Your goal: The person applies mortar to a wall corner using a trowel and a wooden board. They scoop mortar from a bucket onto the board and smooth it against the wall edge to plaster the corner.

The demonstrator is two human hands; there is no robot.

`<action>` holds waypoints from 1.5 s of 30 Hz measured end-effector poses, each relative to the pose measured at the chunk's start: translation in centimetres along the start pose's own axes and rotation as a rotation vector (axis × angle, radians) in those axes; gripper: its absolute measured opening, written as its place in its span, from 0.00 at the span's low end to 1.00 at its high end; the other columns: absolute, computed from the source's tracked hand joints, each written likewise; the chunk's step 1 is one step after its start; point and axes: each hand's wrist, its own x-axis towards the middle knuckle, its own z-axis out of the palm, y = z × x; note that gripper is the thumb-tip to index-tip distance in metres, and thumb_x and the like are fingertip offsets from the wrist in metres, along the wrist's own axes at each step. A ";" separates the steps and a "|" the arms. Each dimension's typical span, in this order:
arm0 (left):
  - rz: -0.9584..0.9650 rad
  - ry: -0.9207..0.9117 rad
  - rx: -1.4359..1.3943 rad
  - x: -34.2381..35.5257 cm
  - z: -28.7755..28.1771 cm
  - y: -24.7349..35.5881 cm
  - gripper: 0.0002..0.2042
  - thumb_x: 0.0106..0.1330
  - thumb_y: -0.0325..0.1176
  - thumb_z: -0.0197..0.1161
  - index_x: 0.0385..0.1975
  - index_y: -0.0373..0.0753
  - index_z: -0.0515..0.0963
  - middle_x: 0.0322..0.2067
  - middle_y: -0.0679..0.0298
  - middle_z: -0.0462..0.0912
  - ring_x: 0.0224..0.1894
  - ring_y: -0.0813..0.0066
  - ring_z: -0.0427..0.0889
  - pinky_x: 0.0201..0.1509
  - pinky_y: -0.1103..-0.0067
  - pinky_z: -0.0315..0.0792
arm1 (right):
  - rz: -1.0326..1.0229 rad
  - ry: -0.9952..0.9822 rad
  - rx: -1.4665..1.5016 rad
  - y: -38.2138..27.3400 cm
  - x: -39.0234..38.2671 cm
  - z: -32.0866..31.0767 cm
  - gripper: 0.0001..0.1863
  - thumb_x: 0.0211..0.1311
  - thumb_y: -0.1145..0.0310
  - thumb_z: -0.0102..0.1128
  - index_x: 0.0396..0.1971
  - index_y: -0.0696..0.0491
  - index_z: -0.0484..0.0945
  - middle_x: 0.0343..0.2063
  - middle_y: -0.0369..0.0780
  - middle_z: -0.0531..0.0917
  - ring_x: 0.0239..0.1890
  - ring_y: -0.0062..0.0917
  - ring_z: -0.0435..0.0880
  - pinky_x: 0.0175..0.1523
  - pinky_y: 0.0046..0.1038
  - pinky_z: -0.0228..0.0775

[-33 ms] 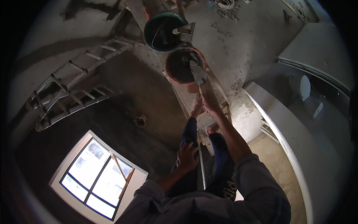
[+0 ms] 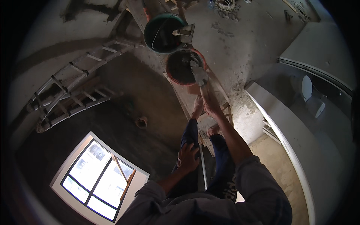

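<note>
My right hand (image 2: 210,107) is closed round a trowel with a grey, mortar-coated blade (image 2: 199,78), which points into an orange bucket (image 2: 168,67) with dark contents. Beyond it, a green bucket (image 2: 153,26) has a square metal tool (image 2: 185,33) at its right rim. My left hand (image 2: 187,157) rests on my dark-trousered leg with its fingers apart, holding nothing. My bare feet (image 2: 198,105) are on a dirty plank platform (image 2: 221,86).
Ladders (image 2: 71,90) extend along the left. A window (image 2: 93,176) shows at lower left. On the right are a pale wall ledge (image 2: 285,127) and white oval fixtures (image 2: 306,88). Cable coils (image 2: 225,5) and scattered boards appear at the top. A round opening (image 2: 141,122) is left of the platform.
</note>
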 end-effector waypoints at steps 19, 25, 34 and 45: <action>-0.207 0.240 -1.006 48.7 -30.2 -0.2 0.40 0.64 0.73 0.35 0.68 0.50 0.56 0.40 0.58 0.79 0.37 0.65 0.84 0.38 0.66 0.79 | 0.348 0.092 0.704 -4.2 -8.5 -4.5 0.17 0.64 0.67 0.61 0.48 0.56 0.70 0.28 0.37 0.76 0.25 0.19 0.77 0.26 0.25 0.69; -0.177 0.366 -1.077 53.3 -30.4 -0.8 0.19 0.64 0.44 0.65 0.48 0.39 0.74 0.40 0.56 0.75 0.38 0.62 0.80 0.39 0.68 0.82 | -0.258 0.408 0.077 -1.3 -12.0 -3.2 0.17 0.59 0.69 0.60 0.47 0.59 0.72 0.26 0.40 0.76 0.22 0.22 0.76 0.26 0.27 0.67; -0.145 0.165 -1.584 52.6 -30.3 -3.7 0.12 0.62 0.36 0.60 0.41 0.37 0.74 0.43 0.57 0.74 0.44 0.62 0.76 0.40 0.67 0.77 | 0.213 0.134 0.321 -3.5 -15.6 -5.7 0.22 0.57 0.71 0.56 0.53 0.57 0.66 0.36 0.52 0.75 0.44 0.40 0.77 0.46 0.42 0.69; 0.027 0.170 -1.164 37.6 -26.1 -13.7 0.20 0.65 0.40 0.60 0.52 0.35 0.75 0.47 0.58 0.81 0.50 0.69 0.81 0.54 0.72 0.75 | 0.193 0.114 0.190 -4.6 -6.2 -10.0 0.27 0.60 0.57 0.63 0.53 0.56 0.66 0.40 0.53 0.78 0.40 0.44 0.82 0.42 0.41 0.73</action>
